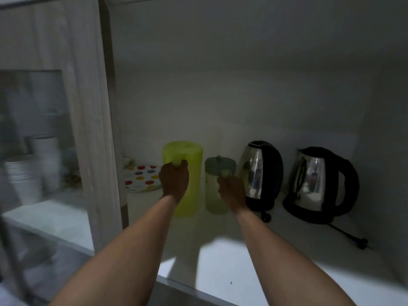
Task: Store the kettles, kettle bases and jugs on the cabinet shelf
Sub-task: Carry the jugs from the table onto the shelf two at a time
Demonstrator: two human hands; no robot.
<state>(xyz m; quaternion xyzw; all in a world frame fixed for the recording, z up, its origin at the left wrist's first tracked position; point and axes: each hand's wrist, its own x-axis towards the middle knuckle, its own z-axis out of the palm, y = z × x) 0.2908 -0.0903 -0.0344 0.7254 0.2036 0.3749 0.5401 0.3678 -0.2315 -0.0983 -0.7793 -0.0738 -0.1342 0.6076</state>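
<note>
Head view: left hand (174,181) grips tall lime-green plastic jug (184,157), right hand (231,187) grips small grey-lidded clear jug (217,195), both on white cabinet shelf (242,261). Likely light, rigid, smooth; hold by handles.

The tall plastic jug (187,173) is lime green. The smaller clear jug (215,195) has a pale yellowish tint and a grey lid. Two steel kettles (257,173) (313,182) are shiny silver with black handles and bases. The flat plate (142,178) is white with red, yellow and purple dots. The cabinet shelf (254,261) is white.
</note>
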